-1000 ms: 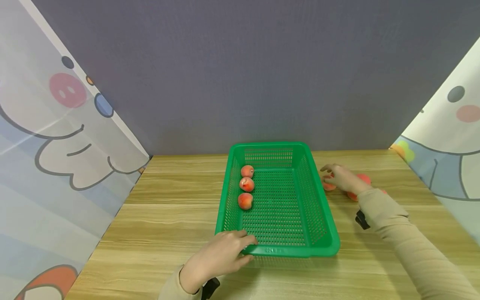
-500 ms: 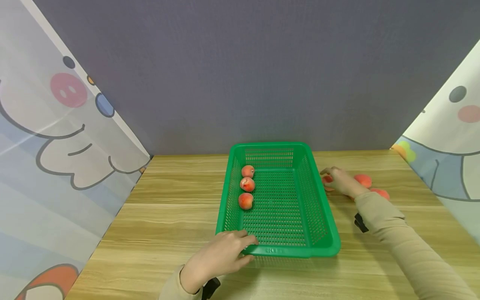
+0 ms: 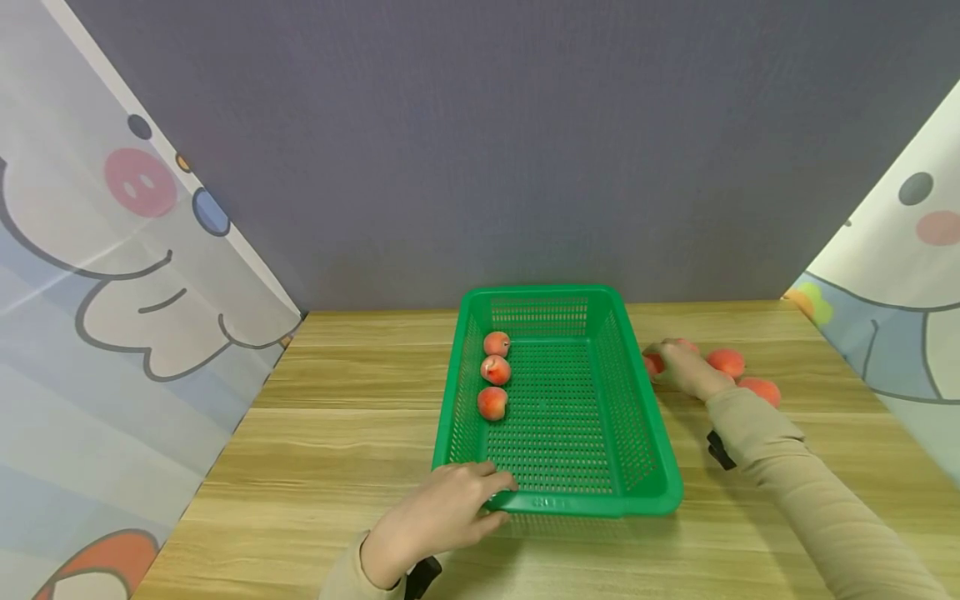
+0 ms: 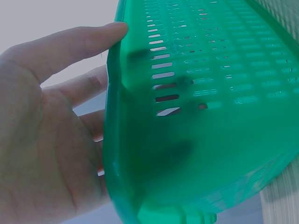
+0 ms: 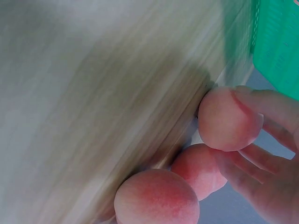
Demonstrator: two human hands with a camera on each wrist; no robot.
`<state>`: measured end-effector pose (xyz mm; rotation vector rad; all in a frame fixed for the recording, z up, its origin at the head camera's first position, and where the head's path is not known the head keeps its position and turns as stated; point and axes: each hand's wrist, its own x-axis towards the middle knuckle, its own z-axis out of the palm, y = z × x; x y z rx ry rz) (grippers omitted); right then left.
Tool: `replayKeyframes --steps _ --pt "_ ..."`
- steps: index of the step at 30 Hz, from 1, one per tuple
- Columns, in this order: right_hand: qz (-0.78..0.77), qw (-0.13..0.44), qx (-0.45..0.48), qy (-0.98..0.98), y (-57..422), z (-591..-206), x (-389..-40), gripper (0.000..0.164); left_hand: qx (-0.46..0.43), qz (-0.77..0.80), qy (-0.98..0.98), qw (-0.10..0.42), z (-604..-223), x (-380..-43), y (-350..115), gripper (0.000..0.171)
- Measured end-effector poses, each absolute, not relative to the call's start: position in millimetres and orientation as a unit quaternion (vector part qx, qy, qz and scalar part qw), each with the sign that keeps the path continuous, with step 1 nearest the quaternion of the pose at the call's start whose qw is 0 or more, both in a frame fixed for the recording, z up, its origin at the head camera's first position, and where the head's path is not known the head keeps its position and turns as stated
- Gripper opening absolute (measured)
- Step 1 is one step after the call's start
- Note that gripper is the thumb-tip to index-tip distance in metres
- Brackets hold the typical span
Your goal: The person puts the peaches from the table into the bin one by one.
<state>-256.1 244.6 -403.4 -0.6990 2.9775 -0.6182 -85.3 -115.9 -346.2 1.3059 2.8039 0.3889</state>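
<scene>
My left hand (image 3: 442, 508) grips the near-left rim of a green plastic basket (image 3: 570, 503), thumb on one side of the wall and fingers on the other in the left wrist view. To the basket's right, my right hand (image 3: 681, 368) holds a peach (image 5: 229, 121) with the thumb over its top and fingers behind it. In the head view that peach is mostly hidden by the hand. Two more peaches, one partly behind the held one (image 5: 198, 169) and a larger-looking one (image 5: 156, 199), sit close by in the right wrist view.
Inside the basket, an upper peach (image 3: 496, 343), a middle peach (image 3: 495, 370) and a lower peach (image 3: 492, 403) line its left wall. Loose peaches (image 3: 726, 362) lie on the wooden table (image 3: 337, 392) around my right hand. A grey panel (image 3: 480, 150) stands behind.
My right hand has shifted slightly and its fingers have closed round the peach beside the basket. More of the loose peaches show around it. My left hand stays on the rim.
</scene>
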Motion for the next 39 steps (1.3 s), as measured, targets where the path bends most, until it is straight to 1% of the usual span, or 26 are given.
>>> replayKeyframes --steps 7,13,15,20,21,23,34,39 --pt "-0.18 -0.019 -0.239 0.954 241.9 -403.8 -256.5 0.036 0.417 0.127 0.9 0.017 -346.2 -85.3 -116.2 0.022" --pt "-0.197 -0.028 -0.252 0.947 244.4 -406.5 -257.4 0.034 0.42 0.128 0.898 0.014 -346.8 -85.9 -116.4 0.022" --pt "-0.202 -0.042 -0.267 0.942 246.3 -408.9 -258.9 0.033 0.42 0.129 0.898 0.014 -346.8 -86.2 -116.3 0.022" --pt "-0.199 -0.037 -0.269 0.942 245.2 -405.5 -256.5 0.033 0.421 0.129 0.898 0.015 -346.3 -86.3 -116.2 0.022" --pt "-0.199 -0.025 -0.26 0.945 243.8 -402.8 -254.5 0.034 0.42 0.128 0.898 0.016 -346.1 -86.3 -116.2 0.022" --pt "-0.19 -0.021 -0.254 0.948 242.1 -398.8 -252.1 0.034 0.42 0.128 0.898 0.017 -346.0 -86.2 -116.1 0.022" --pt "-0.167 -0.037 -0.25 0.953 240.8 -390.3 -251.3 0.037 0.417 0.132 0.899 0.022 -345.7 -85.6 -116.1 0.022" --pt "-0.166 -0.035 -0.247 0.954 241.5 -386.1 -250.9 0.037 0.416 0.13 0.9 0.021 -346.0 -85.7 -115.9 0.021"
